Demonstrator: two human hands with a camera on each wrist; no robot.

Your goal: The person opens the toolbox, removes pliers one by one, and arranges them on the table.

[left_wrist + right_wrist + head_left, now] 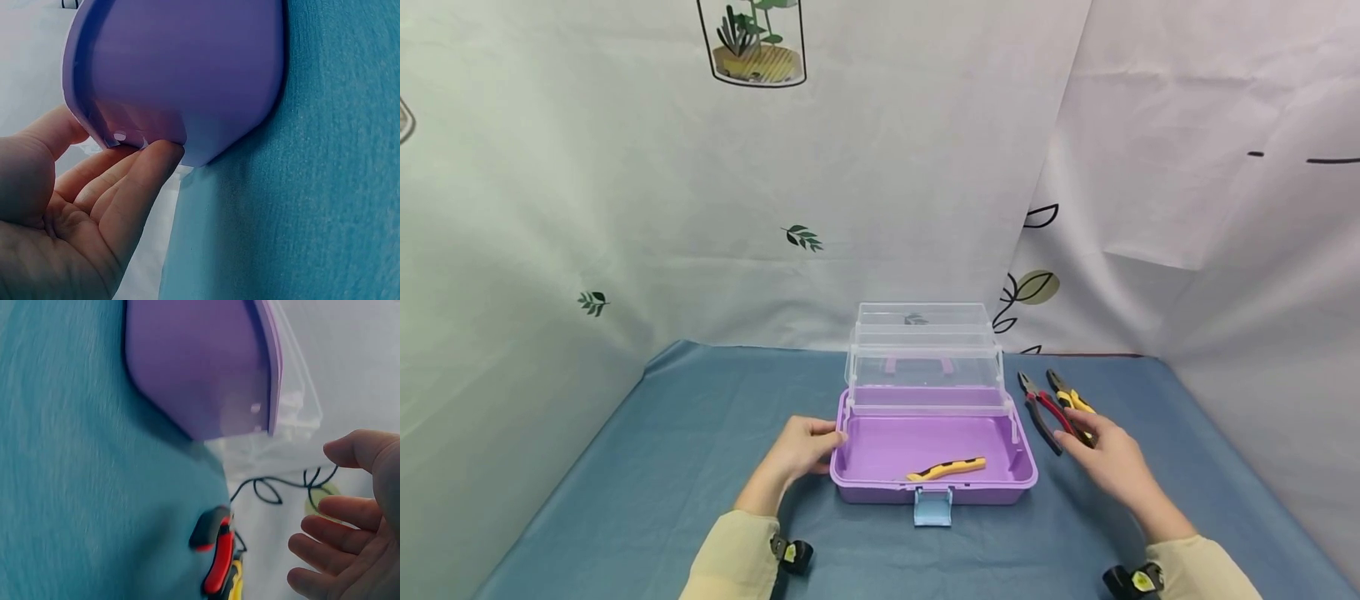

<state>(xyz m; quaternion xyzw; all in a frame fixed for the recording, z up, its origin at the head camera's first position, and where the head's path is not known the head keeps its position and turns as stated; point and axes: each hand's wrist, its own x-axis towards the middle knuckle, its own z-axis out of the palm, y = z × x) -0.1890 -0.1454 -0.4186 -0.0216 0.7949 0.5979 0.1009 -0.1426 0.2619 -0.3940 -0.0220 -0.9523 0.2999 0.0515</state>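
Observation:
A purple toolbox (880, 495) stands in the middle with its transparent lid (928, 342) raised at the back. Inside lies a yellow tool with black marks (951, 469), shaped like a utility knife. My left hand (797, 450) grips the box's left rim, thumb on top and fingers underneath, as the left wrist view shows. To the right of the box lie red-and-black pliers (1043, 417) and, beside them, yellow-and-black pliers (1060, 387). My right hand (1108, 467) hovers by their handles, thumb and fingers spread apart; in the right wrist view nothing is between them.
A blue cloth (737, 387) covers the table. Pale patterned curtains (925, 192) hang behind and along both sides. A light-blue latch (932, 507) hangs down at the front of the box.

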